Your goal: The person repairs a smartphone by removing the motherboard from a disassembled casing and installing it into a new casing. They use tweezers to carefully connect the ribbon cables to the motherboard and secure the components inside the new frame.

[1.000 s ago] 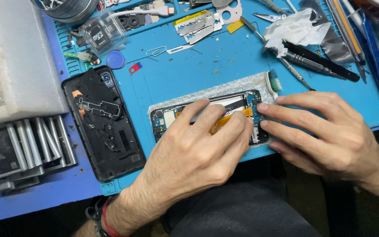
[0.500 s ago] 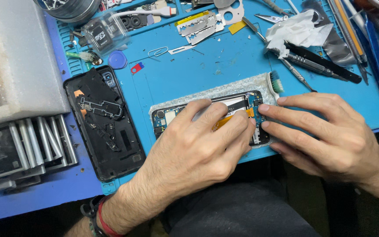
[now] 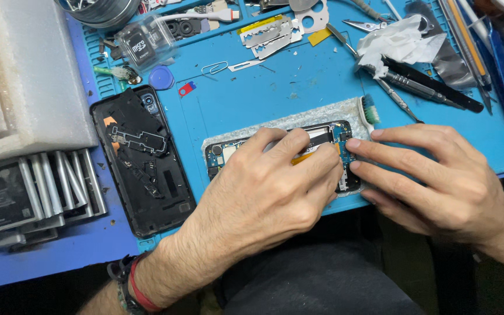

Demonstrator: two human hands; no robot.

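The opened smartphone (image 3: 281, 153) lay near the blue mat's (image 3: 275, 93) front edge, long axis left to right. The left hand (image 3: 263, 192) covered its middle, fingers pressing down; the right hand (image 3: 438, 181) pinched its right end. A black back cover (image 3: 141, 157) lay left of it.

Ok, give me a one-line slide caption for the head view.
Both hands, left hand and right hand, press on an opened phone on a blue mat, its black back cover alongside.
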